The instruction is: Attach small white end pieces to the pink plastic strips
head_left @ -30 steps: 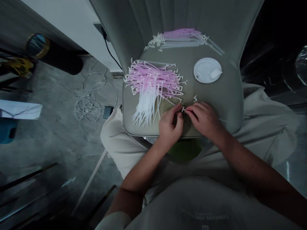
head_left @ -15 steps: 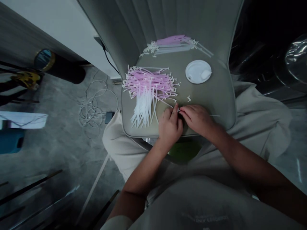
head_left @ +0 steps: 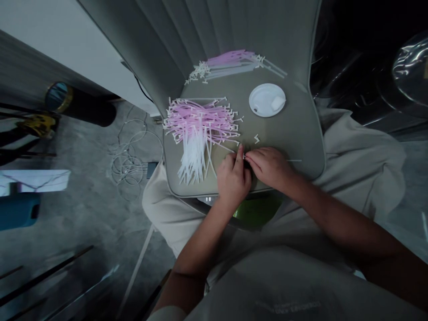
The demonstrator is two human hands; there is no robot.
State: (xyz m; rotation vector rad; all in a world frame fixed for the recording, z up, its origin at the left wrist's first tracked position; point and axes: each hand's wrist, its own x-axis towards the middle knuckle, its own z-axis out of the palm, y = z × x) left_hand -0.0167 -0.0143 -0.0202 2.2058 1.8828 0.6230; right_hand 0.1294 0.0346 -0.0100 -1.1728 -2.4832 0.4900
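Note:
On the chair seat (head_left: 301, 133), my left hand (head_left: 234, 176) and my right hand (head_left: 269, 167) meet at the fingertips near the front edge. My right fingers pinch a thin white stick (head_left: 294, 160), whose far end sticks out beyond the hand. A small white end piece (head_left: 244, 157) shows between the fingertips, with my left index finger and thumb closed about it. Beside my left hand spreads a pile of pink sticks (head_left: 203, 118) with white angled ends, with plain white sticks (head_left: 194, 156) fanned below. Just above my right hand lies a loose white connector (head_left: 257, 138).
A white oval lid (head_left: 265, 100) holds a small white lump. Further back lies another bundle of pink and white sticks (head_left: 232, 60). Coiled cables (head_left: 129, 160) rest on the floor at left, near a dark cylinder (head_left: 90, 107). Shiny metal (head_left: 409, 67) stands at right.
The view has shifted slightly, so the chair and piles appear further left. Both hands stay together at the seat's front, still pinching the same small pieces.

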